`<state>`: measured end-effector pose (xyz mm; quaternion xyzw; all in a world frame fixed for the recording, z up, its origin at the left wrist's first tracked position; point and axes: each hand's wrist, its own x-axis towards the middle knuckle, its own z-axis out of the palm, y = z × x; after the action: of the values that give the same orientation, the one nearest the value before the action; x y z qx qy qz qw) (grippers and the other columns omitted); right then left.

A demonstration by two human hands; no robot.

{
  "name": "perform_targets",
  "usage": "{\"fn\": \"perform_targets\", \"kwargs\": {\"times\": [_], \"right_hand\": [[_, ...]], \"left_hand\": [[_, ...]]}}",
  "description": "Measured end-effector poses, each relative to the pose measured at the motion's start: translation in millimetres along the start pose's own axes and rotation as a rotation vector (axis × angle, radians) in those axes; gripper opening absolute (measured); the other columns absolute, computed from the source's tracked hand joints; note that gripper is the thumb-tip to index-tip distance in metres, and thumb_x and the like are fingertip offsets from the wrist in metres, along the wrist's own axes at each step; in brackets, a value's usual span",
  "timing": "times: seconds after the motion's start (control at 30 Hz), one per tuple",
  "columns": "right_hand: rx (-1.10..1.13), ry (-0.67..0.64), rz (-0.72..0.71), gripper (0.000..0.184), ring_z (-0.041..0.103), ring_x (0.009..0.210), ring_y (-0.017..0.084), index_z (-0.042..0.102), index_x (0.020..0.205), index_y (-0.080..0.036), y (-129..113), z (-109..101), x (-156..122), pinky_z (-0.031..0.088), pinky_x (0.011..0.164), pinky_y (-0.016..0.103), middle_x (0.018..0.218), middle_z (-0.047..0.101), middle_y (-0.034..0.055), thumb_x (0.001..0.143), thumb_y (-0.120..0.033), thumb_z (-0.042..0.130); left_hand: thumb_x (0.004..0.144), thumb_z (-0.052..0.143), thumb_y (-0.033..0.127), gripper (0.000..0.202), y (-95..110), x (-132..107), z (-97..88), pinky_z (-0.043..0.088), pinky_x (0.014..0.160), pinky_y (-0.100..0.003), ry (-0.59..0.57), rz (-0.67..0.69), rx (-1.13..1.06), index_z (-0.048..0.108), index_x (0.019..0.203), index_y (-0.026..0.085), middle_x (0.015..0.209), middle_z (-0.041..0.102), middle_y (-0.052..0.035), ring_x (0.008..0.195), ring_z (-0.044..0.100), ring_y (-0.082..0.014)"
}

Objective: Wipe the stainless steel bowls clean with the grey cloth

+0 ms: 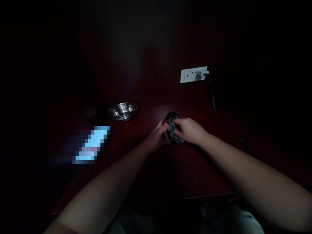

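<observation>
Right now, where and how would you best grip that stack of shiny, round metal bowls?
The stack of shiny, round metal bowls probably suits a pinch on its right rim, from above: it opens upward, its thin edge is exposed, and the bare left hand is on that side.

Little nested stack of shiny, round stainless-steel bowls (123,112) sitting past the left hand (157,136), off to its left. Closer in than those and further left, there's a glowing pale-blue slab (94,144), all pixelated, so probably a phone. Beyond the right hand (192,130), a white rectangular wall socket (188,75) has a white plug (201,73) in it, dark cable (214,100) drooping to the dark-red wooden tabletop (195,175).
</observation>
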<state>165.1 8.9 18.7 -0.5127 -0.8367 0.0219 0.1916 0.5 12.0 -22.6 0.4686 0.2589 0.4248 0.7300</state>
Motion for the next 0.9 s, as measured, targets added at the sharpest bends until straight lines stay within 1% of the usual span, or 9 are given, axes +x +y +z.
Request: {"fn": "perform_targets", "kwargs": {"times": [0.1, 0.2, 0.37, 0.47, 0.53, 0.63, 0.73, 0.8, 0.9], "right_hand": [[0.007, 0.037, 0.018, 0.006, 0.049, 0.059, 0.014, 0.057, 0.077, -0.019, 0.1, 1.0, 0.5, 0.031, 0.059, 0.027, 0.066, 0.059, 0.0031, 0.077, -0.023, 0.053], [0.040, 0.110, 0.022, 0.006, 0.049, 0.058, 0.014, 0.057, 0.077, -0.018, 1.3, 2.3, 0.9, 0.032, 0.058, 0.027, 0.066, 0.059, 0.0031, 0.079, -0.022, 0.053], [0.199, 0.252, 0.050, 0.007, 0.050, 0.057, 0.013, 0.058, 0.075, -0.018, 2.5, 5.6, 1.7, 0.033, 0.057, 0.026, 0.065, 0.058, 0.0015, 0.078, -0.021, 0.053], [0.298, 0.303, 0.036, 0.008, 0.051, 0.057, 0.014, 0.059, 0.076, -0.017, 1.8, 7.6, 1.2, 0.035, 0.057, 0.025, 0.066, 0.059, 0.0018, 0.077, -0.021, 0.053], [0.356, 0.307, -0.023, 0.008, 0.051, 0.058, 0.014, 0.060, 0.076, -0.016, 1.2, 8.5, 0.4, 0.035, 0.057, 0.025, 0.066, 0.059, 0.0019, 0.077, -0.020, 0.053], [0.432, 0.280, -0.165, 0.005, 0.049, 0.058, 0.012, 0.058, 0.074, -0.016, 0.0, 8.8, -1.3, 0.036, 0.057, 0.024, 0.065, 0.057, 0.0006, 0.074, -0.016, 0.053], [0.486, 0.253, -0.288, 0.006, 0.047, 0.058, 0.011, 0.055, 0.071, -0.016, -1.2, 8.1, -2.9, 0.036, 0.057, 0.023, 0.063, 0.053, -0.0016, 0.072, -0.012, 0.052], [0.515, 0.232, -0.332, 0.007, 0.046, 0.057, 0.010, 0.054, 0.070, -0.017, -1.6, 7.4, -3.6, 0.036, 0.057, 0.022, 0.062, 0.051, -0.0028, 0.070, -0.010, 0.051], [0.545, 0.175, -0.362, 0.008, 0.044, 0.054, 0.009, 0.054, 0.070, -0.016, -1.1, 6.5, -3.9, 0.036, 0.056, 0.021, 0.060, 0.049, -0.0042, 0.069, -0.009, 0.052]], "left_hand": [[0.073, 0.064, 0.058, 0.062, -0.3, 0.0, 0.0, 0.052, 0.077, -0.044, -0.001, -0.001, 0.003, 0.050, 0.124, 0.026, 0.125, 0.057, -0.0114, 0.103, 0.060, -0.0295], [0.074, 0.063, 0.057, 0.063, -1.3, 0.3, -0.8, 0.052, 0.078, -0.045, -0.023, 0.010, 0.000, 0.047, 0.127, 0.027, 0.125, 0.058, -0.0114, 0.103, 0.060, -0.0295], [0.074, 0.064, 0.057, 0.065, -1.6, 0.4, -1.1, 0.051, 0.080, -0.045, -0.027, 0.003, 0.000, 0.046, 0.128, 0.027, 0.121, 0.060, -0.0111, 0.101, 0.061, -0.0279], [0.073, 0.064, 0.058, 0.065, -1.3, 0.3, -0.8, 0.051, 0.081, -0.044, -0.016, -0.009, -0.004, 0.047, 0.127, 0.027, 0.120, 0.060, -0.0105, 0.099, 0.062, -0.0264], [0.072, 0.064, 0.059, 0.066, -1.5, 0.4, -1.0, 0.052, 0.080, -0.044, -0.015, -0.015, -0.006, 0.047, 0.127, 0.026, 0.120, 0.061, -0.0106, 0.098, 0.062, -0.0263], [0.073, 0.064, 0.058, 0.067, -2.1, 0.9, -1.8, 0.051, 0.081, -0.045, -0.019, -0.016, -0.012, 0.046, 0.129, 0.026, 0.120, 0.061, -0.0107, 0.100, 0.062, -0.0269], [0.073, 0.064, 0.058, 0.067, -2.2, 1.2, -2.4, 0.051, 0.081, -0.043, -0.015, -0.019, -0.021, 0.047, 0.129, 0.025, 0.119, 0.062, -0.0118, 0.102, 0.061, -0.0272], [0.072, 0.065, 0.059, 0.069, -1.9, 0.8, -2.3, 0.052, 0.080, -0.041, -0.013, -0.023, -0.023, 0.047, 0.128, 0.024, 0.119, 0.062, -0.0124, 0.102, 0.062, -0.0276], [0.069, 0.067, 0.060, 0.071, -1.5, 0.0, -1.6, 0.052, 0.076, -0.040, -0.004, -0.019, -0.016, 0.047, 0.128, 0.025, 0.118, 0.062, -0.0120, 0.101, 0.062, -0.0282]]}}
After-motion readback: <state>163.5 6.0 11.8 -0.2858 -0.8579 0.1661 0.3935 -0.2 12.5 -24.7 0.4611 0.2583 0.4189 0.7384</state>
